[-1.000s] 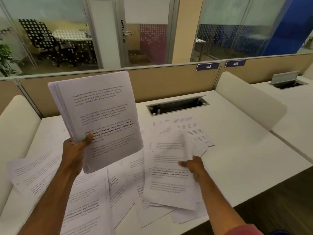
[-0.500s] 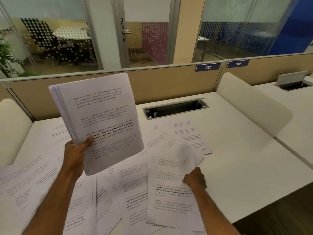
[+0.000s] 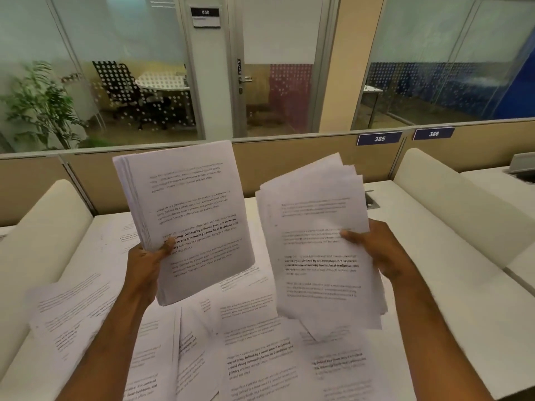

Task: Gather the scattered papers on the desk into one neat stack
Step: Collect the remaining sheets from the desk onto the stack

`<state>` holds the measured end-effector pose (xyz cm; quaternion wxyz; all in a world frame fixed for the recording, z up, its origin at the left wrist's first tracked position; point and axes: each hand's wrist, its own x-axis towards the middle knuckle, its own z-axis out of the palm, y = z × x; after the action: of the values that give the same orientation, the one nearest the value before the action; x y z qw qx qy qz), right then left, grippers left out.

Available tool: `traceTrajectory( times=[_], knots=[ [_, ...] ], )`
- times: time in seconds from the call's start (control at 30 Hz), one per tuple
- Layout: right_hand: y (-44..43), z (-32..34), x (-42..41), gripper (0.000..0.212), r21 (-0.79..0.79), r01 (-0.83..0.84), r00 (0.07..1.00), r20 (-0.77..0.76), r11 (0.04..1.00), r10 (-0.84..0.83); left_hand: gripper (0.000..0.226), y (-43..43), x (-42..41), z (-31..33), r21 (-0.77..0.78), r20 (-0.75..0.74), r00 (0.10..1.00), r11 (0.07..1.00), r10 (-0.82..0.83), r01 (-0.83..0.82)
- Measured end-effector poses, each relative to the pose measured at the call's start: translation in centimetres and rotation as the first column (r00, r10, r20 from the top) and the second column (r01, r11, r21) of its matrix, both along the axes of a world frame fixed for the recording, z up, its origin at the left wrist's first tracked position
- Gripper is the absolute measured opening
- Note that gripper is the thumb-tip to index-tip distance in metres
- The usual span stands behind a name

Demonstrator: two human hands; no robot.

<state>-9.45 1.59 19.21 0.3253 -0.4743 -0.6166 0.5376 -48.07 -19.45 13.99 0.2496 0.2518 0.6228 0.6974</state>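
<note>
My left hand (image 3: 147,264) grips a thick, squared stack of printed papers (image 3: 191,215), held upright above the white desk (image 3: 451,302). To its right, my right hand (image 3: 382,250) holds a looser bunch of sheets (image 3: 318,256) lifted off the desk, their top edges fanned and uneven. The two bundles hang side by side with a narrow gap between them. Several scattered printed sheets (image 3: 254,360) lie overlapping on the desk below both hands, spreading to the left (image 3: 66,308) and down to the near edge.
Cream padded dividers flank the desk at left (image 3: 37,233) and right (image 3: 451,198). A beige partition (image 3: 289,166) with number plates 385 and 386 closes the back. A cable opening (image 3: 370,199) peeks out behind the right bunch. Glass-walled rooms lie beyond.
My right hand has lifted its bunch of sheets from the desk up to the height of the left stack. The left stack has stayed raised. The camera has tilted up.
</note>
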Motion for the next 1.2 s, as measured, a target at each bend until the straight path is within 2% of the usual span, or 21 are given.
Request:
traceTrajectory(
  times=[0.1, 0.2, 0.27, 0.37, 0.53, 0.63, 0.73, 0.83, 0.87, 0.97, 1.03, 1.1, 1.2],
  knots=[
    [1.4, 2.0, -0.5, 0.031, -0.038, -0.093, 0.972, -0.218, 0.995, 0.083, 0.017, 0.2, -0.3, 0.6, 0.01, 0.013, 1.0, 1.0, 0.011, -0.011],
    [2.1, 3.1, -2.7, 0.034, -0.072, -0.203, 0.927, -0.335, 0.977, 0.168, 0.018, 0.6, -0.2, 1.6, 0.032, 0.043, 0.999, 0.999, -0.002, 0.001],
    [2.2, 3.3, -5.0, 0.046, -0.102, -0.264, 0.905, -0.371, 0.959, 0.209, 0.021, 0.9, 0.2, 2.4, 0.048, 0.07, 0.997, 0.998, -0.032, 0.029],
    [1.2, 3.3, -8.9, 0.045, -0.125, -0.374, 0.862, -0.413, 0.919, 0.295, 0.032, 1.2, 1.1, 3.2, 0.074, 0.09, 0.99, 0.992, -0.107, 0.101],
    [-0.3, 2.4, -13.8, 0.041, -0.171, -0.427, 0.837, -0.446, 0.888, 0.317, 0.018, 1.3, 2.9, 3.9, 0.044, 0.058, 0.983, 0.984, -0.174, 0.172],
    [-0.8, 1.6, -15.1, 0.043, -0.171, -0.383, 0.853, -0.441, 0.908, 0.277, 0.019, 0.8, 3.2, 3.8, 0.057, 0.062, 0.981, 0.982, -0.185, 0.181],
    [-1.7, 0.8, -16.2, 0.055, -0.144, -0.318, 0.877, -0.42, 0.937, 0.233, 0.027, 0.5, 3.6, 3.7, 0.062, 0.063, 0.972, 0.973, -0.228, 0.224],
    [-2.7, 0.4, -17.3, 0.067, -0.12, -0.222, 0.901, -0.404, 0.968, 0.157, 0.068, 0.1, 3.9, 2.6, 0.164, 0.232, 0.923, 0.948, -0.306, 0.273],
    [-3.0, 0.3, -17.6, 0.067, -0.111, -0.208, 0.906, -0.396, 0.972, 0.149, 0.07, 0.0, 3.9, 2.1, 0.193, 0.257, 0.912, 0.941, -0.32, 0.276],
    [-3.5, -0.3, -18.4, 0.052, -0.03, -0.193, 0.941, -0.287, 0.981, 0.177, 0.04, -0.5, 3.9, 0.8, 0.132, 0.139, 0.951, 0.957, -0.276, 0.259],
    [-3.9, -0.9, -18.7, 0.047, 0.002, -0.201, 0.949, -0.246, 0.98, 0.196, 0.043, -0.7, 3.6, -0.2, 0.06, 0.095, 0.979, 0.983, -0.178, 0.173],
    [-4.4, -1.7, -18.7, 0.047, 0.014, -0.193, 0.95, -0.249, 0.981, 0.191, 0.037, -1.1, 3.1, -0.6, 0.055, 0.11, 0.986, 0.991, -0.127, 0.121],
    [-5.4, -4.5, -17.8, 0.049, -0.029, -0.039, 0.99, -0.134, 0.999, 0.035, 0.034, -1.8, 2.0, -0.3, 0.093, 0.121, 0.985, 0.99, -0.119, 0.108]
  ],
)
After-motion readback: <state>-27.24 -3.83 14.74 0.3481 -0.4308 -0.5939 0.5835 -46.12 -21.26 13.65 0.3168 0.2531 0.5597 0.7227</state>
